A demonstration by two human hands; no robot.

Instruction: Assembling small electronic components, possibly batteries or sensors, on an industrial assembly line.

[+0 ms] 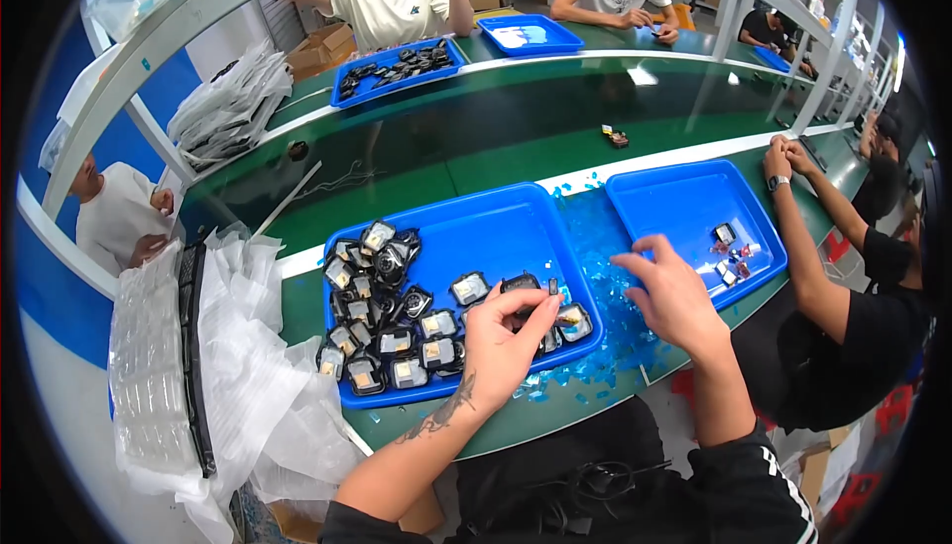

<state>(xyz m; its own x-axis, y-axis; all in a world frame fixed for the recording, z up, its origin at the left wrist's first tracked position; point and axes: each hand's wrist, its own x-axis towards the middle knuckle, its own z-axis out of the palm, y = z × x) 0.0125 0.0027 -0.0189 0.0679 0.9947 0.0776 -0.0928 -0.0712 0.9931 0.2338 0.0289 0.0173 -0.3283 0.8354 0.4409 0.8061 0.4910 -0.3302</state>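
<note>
My left hand (508, 334) is over the right part of a large blue tray (476, 209), its thumb and fingers closed round a small black-cased electronic part. Most of that part is hidden by the fingers. Many similar square black casings with pale silver-grey faces (437, 353) lie in the tray, heaped on its left side. My right hand (676, 296) hangs above a scatter of blue film scraps (595, 232) between two trays. Its thumb and index finger are apart, and nothing shows between them.
A second blue tray (666, 192) at right holds a few small parts (725, 235). White foam wrapping (248, 346) is piled at left. Across the green conveyor (397, 162), people work by blue trays (531, 36). A co-worker's arms (818, 246) rest at right. A small part (616, 137) lies on the belt.
</note>
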